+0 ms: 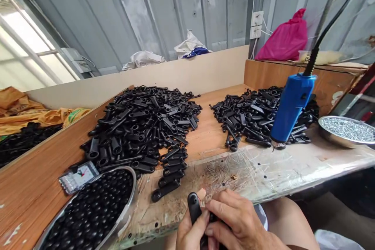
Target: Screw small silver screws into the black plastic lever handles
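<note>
My left hand (190, 228) is closed around a black plastic crank handle (193, 207), its rounded end with a small hole standing up past my thumb. My right hand (234, 218) presses against it from the right, fingers and thumb pinched together. Some black plastic shows between the hands, but what my right fingers grip is mostly hidden. Just beyond, a short row of crank handles (168, 175) lies on the worn bench edge. At the left, a metal bowl (133, 179) is full of round black knobs (90, 211).
A large heap of black handles (140, 121) lies at centre left, a smaller heap (246, 113) at right. A blue electric screwdriver (293, 105) hangs tip down over the bench. Beside it stands a bowl of screws (348, 129). A clear plastic case (79, 177) rests near the knobs.
</note>
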`<control>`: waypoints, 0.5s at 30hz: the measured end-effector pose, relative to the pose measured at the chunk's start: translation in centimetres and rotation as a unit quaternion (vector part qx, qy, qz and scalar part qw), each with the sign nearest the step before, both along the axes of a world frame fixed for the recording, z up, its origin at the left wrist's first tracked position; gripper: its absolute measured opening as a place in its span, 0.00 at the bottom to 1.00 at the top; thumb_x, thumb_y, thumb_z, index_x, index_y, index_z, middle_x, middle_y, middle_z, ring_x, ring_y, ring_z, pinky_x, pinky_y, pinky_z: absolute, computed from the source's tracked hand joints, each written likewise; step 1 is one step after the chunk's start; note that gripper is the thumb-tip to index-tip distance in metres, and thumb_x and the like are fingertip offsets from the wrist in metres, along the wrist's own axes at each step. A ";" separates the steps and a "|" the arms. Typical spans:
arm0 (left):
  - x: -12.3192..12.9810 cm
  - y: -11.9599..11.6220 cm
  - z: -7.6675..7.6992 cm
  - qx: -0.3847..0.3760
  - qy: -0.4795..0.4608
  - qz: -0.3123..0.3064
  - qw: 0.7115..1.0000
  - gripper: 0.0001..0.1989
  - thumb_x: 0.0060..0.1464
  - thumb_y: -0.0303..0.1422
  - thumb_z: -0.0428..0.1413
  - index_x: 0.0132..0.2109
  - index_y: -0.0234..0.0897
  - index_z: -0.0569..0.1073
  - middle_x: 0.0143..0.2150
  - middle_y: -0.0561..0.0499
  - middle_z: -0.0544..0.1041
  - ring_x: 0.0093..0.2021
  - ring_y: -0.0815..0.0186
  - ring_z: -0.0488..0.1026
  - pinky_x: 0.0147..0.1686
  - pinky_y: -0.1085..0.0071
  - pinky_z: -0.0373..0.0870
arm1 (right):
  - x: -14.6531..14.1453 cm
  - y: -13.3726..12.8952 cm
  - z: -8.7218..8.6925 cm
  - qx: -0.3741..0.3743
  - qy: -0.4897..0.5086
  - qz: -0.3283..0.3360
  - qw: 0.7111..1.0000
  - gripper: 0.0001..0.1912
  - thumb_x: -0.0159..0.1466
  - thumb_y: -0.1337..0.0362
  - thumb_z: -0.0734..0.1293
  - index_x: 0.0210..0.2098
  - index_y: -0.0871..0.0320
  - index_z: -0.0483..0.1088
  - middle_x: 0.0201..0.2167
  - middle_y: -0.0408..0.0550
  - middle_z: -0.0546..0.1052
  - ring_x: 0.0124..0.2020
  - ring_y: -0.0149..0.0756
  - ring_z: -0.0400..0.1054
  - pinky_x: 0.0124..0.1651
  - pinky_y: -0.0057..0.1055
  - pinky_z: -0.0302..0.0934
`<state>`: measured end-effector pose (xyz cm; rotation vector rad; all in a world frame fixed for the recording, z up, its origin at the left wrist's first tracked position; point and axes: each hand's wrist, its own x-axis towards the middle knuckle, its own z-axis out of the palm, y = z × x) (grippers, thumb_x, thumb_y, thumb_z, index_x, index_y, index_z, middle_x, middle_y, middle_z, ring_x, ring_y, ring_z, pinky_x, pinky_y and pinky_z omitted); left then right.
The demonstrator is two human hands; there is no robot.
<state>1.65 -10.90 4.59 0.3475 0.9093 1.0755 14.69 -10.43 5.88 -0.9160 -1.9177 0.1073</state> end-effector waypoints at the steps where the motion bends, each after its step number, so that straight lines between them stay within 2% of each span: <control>1: 0.6 -0.1 0.0 0.006 0.030 0.002 1.000 0.31 0.32 0.39 0.72 0.47 0.39 0.76 0.12 0.60 0.65 0.13 0.76 0.60 0.16 0.81 0.54 | 0.4 -0.3 -0.1 -0.003 -0.010 -0.019 1.000 0.15 0.68 0.63 0.57 0.29 0.59 0.69 0.22 0.47 0.72 0.23 0.32 0.62 0.26 0.28 0.57; 5: 2.4 -0.5 0.0 0.016 0.094 0.006 0.995 0.36 0.29 0.43 0.73 0.49 0.37 0.76 0.12 0.60 0.65 0.13 0.76 0.59 0.14 0.82 0.52 | 1.9 -1.1 -0.5 -0.056 -0.024 -0.054 0.997 0.17 0.67 0.67 0.55 0.24 0.60 0.69 0.20 0.46 0.70 0.21 0.32 0.61 0.25 0.28 0.54; 9: 3.3 -0.5 0.2 0.055 0.114 -0.019 0.992 0.32 0.35 0.47 0.70 0.48 0.37 0.77 0.11 0.57 0.66 0.13 0.76 0.59 0.15 0.83 0.51 | 3.5 -1.4 -1.5 -0.187 0.056 -0.011 0.981 0.13 0.66 0.65 0.59 0.32 0.61 0.73 0.24 0.49 0.74 0.25 0.34 0.67 0.29 0.28 0.59; 11: 3.4 -0.7 0.0 0.088 0.118 -0.017 0.989 0.29 0.40 0.50 0.66 0.47 0.37 0.77 0.14 0.54 0.70 0.13 0.76 0.60 0.15 0.82 0.52 | 4.0 -1.6 -2.3 -0.243 0.117 0.020 0.963 0.12 0.66 0.62 0.60 0.34 0.61 0.73 0.25 0.48 0.76 0.26 0.34 0.69 0.30 0.27 0.61; 13: 3.5 -1.0 -0.6 0.117 0.128 -0.023 0.985 0.29 0.46 0.53 0.62 0.48 0.38 0.77 0.20 0.51 0.74 0.14 0.76 0.60 0.15 0.80 0.52 | 4.2 -2.1 -3.2 -0.310 0.222 0.035 0.924 0.12 0.65 0.59 0.62 0.34 0.59 0.73 0.24 0.46 0.76 0.25 0.32 0.68 0.29 0.25 0.62; 15: 3.5 -1.4 -1.5 0.135 0.145 -0.033 0.980 0.31 0.47 0.55 0.59 0.50 0.38 0.76 0.23 0.51 0.74 0.14 0.76 0.60 0.15 0.80 0.51 | 4.3 -2.6 -4.2 -0.396 0.366 0.039 0.841 0.10 0.60 0.57 0.69 0.35 0.57 0.75 0.22 0.43 0.75 0.23 0.30 0.67 0.28 0.23 0.62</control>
